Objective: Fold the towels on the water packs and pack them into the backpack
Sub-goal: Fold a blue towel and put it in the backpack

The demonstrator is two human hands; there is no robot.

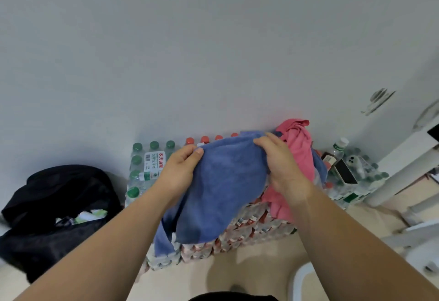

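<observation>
Both hands hold the blue towel (223, 181) by its upper edge above the water packs (249, 227). The left hand (180, 170) pinches the left corner between thumb and curled fingers. The right hand (280, 162) grips the right part, and the cloth hangs down between and below the hands. The pink towel (299, 153) lies crumpled just behind the right hand. The black backpack (59, 212) stands open on the floor, far left of the left hand.

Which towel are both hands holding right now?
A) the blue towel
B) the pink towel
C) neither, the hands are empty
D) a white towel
A: the left hand and the right hand each grip the upper edge of the blue towel, with the pink towel lying behind it.
</observation>
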